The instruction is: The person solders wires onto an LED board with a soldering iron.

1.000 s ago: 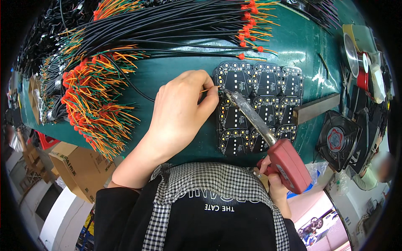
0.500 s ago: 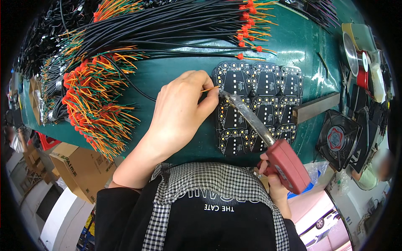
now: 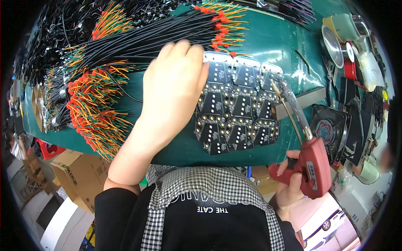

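Note:
My right hand (image 3: 289,180) grips a red soldering gun (image 3: 316,167) by its handle. Its metal barrel, with a thin rod alongside, points up and left over the right column of boards. Rows of black circuit boards (image 3: 240,104) with small square lights lie on the table. Over their left edge is my left hand (image 3: 173,79), back upward and blurred, fingers bent down with the tips hidden. A black cable (image 3: 127,93) runs from the left and passes out of sight behind this hand; whether the fingers hold it does not show.
Bundles of black cables (image 3: 146,39) with red collars and orange and green ends cover the left and far table. At right lie a metal bar (image 3: 299,102), a black fan (image 3: 331,129), a metal dish (image 3: 333,46) and a red spool (image 3: 349,69). A cardboard box (image 3: 79,178) stands lower left.
The soldering gun has moved right, its tip away from my left fingers. The left hand has turned and shifted up, and the orange wire end at its fingertips no longer shows.

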Demonstrator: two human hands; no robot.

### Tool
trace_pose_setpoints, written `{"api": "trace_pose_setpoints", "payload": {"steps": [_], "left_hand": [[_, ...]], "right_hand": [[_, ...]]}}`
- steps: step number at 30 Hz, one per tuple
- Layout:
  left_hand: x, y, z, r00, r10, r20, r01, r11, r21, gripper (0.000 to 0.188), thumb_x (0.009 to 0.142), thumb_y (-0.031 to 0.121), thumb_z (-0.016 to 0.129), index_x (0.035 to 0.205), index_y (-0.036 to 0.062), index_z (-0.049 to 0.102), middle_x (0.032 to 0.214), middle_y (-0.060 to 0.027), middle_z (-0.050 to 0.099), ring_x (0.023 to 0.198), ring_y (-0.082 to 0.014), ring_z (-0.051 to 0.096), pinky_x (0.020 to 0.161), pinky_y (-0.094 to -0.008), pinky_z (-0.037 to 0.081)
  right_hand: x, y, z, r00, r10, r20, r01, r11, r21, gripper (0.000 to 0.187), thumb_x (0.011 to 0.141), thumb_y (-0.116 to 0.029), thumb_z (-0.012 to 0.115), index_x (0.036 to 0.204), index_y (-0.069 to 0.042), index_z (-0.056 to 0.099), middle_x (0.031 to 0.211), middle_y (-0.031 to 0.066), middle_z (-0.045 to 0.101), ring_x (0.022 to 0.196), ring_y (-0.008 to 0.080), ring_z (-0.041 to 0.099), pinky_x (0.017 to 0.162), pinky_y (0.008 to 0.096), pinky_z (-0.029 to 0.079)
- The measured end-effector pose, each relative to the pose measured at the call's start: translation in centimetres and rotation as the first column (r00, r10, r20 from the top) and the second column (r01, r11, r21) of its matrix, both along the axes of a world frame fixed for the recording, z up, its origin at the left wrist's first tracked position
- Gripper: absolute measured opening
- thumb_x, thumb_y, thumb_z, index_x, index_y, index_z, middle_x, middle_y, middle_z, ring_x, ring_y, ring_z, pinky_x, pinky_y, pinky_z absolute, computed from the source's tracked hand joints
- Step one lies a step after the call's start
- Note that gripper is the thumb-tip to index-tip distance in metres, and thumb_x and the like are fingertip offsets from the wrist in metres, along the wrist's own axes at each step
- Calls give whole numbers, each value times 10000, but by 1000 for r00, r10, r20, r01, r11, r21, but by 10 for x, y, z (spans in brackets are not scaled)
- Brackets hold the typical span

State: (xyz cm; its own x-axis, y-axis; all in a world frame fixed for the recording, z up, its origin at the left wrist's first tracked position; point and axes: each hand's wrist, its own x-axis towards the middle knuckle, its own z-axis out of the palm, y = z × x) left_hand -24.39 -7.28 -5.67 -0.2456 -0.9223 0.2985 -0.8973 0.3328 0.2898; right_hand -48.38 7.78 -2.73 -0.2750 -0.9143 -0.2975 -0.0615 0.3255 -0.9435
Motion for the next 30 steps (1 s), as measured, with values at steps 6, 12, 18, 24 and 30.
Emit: {"api": "trace_pose_setpoints", "payload": {"steps": [6, 12, 18, 24, 30], "left_hand": [[-20, -23, -5, 988, -91, 128, 81, 994, 78, 124, 818, 146, 615, 856, 30, 590, 822, -82, 563, 815, -273, 569, 706, -380, 471], [-17, -15, -5, 975, -112, 193, 75, 979, 188, 136, 819, 117, 594, 911, 32, 647, 874, -90, 577, 844, -279, 576, 758, -375, 470], [-30, -23, -10, 986, -157, 53, 154, 987, 54, 134, 784, 100, 625, 898, 34, 649, 847, -87, 579, 829, -278, 572, 753, -374, 467], [-54, -69, -26, 820, -516, 246, 506, 856, 110, 66, 688, 65, 619, 726, 11, 614, 782, -108, 578, 816, -281, 581, 745, -375, 492], [-62, -79, -29, 742, -569, 354, 568, 815, 118, 65, 702, 62, 579, 678, 3, 593, 736, -143, 599, 777, -304, 622, 702, -386, 512]], "right_hand": [[-7, 1, -23, 995, -51, 85, 70, 966, -248, 610, 864, -314, 646, 1315, -4, 375, 1056, 178, 591, 608, 147, 542, 517, 238, 453], [-22, 6, -25, 989, -91, 121, 114, 973, -202, 610, 833, -357, 665, 1245, 32, 438, 1075, 166, 589, 637, 154, 545, 596, 305, 488], [-24, 7, -30, 981, -105, 166, 138, 970, -202, 608, 833, -347, 662, 1243, 40, 436, 1069, 178, 589, 635, 166, 551, 582, 308, 480], [-25, 11, -27, 977, -133, 166, 171, 955, -241, 590, 840, -336, 654, 1239, 42, 440, 1060, 185, 588, 637, 169, 554, 577, 303, 474], [-26, 17, -26, 977, -171, 128, 199, 946, -256, 599, 838, -342, 654, 1233, 55, 441, 1052, 186, 586, 631, 166, 554, 572, 291, 467]]}}
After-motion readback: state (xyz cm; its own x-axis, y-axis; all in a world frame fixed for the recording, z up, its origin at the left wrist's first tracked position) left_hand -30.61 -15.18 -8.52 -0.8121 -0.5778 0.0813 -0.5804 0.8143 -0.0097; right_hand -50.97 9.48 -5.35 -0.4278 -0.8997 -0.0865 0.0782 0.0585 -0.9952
